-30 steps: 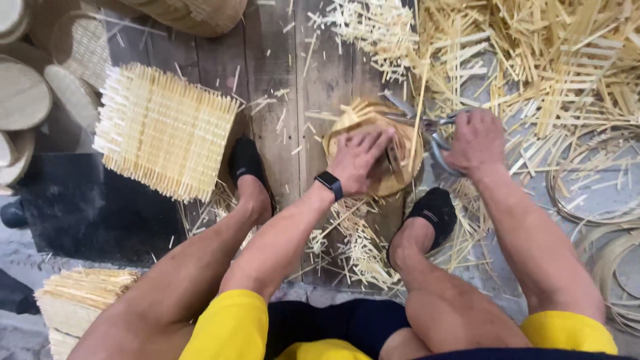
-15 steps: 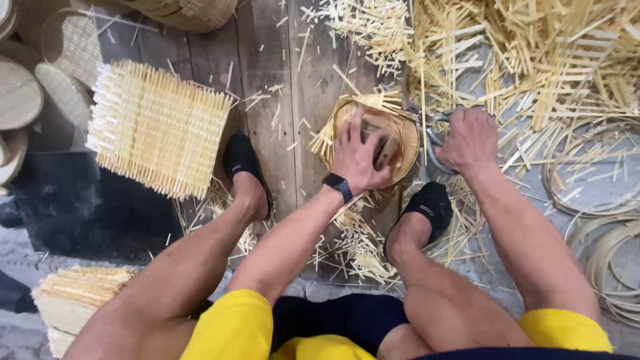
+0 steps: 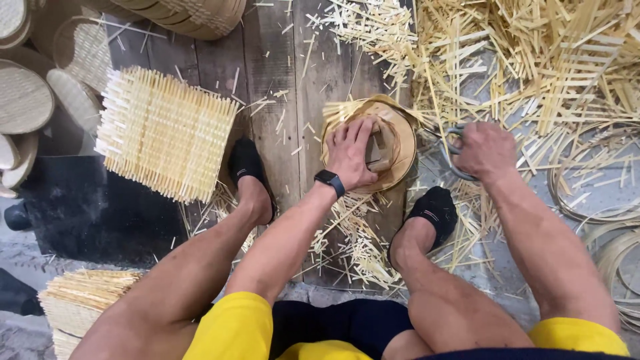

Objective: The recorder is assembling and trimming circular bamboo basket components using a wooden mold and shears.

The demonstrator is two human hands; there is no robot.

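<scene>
Head view, looking straight down. Landmark: the round woven bamboo piece [image 3: 393,143] lying on the dark wooden planks [image 3: 280,80], between the person's two feet in black socks.

Left hand [image 3: 351,152] — palm down, fingers spread, pressed flat on the left half of the round piece; it pins the piece rather than gripping it. A black wristband [image 3: 329,181] sits just below the round piece on that wrist. A small brownish block shows on the piece beside the fingers; what it is, cannot tell.

Right hand [image 3: 485,149] — just right of the round piece, curled tight around the grey looped handles of a pair of shears [image 3: 448,141]; the blades point toward the piece's right rim, whether touching it cannot tell.

Left of the round piece, well apart: a square woven mat [image 3: 163,133] with bristling strip ends. Above and right of it: a heap of loose bamboo strips [image 3: 533,60]. Far right: coiled bamboo hoops [image 3: 593,193]. Far left: stacked round woven lids [image 3: 27,100].
</scene>
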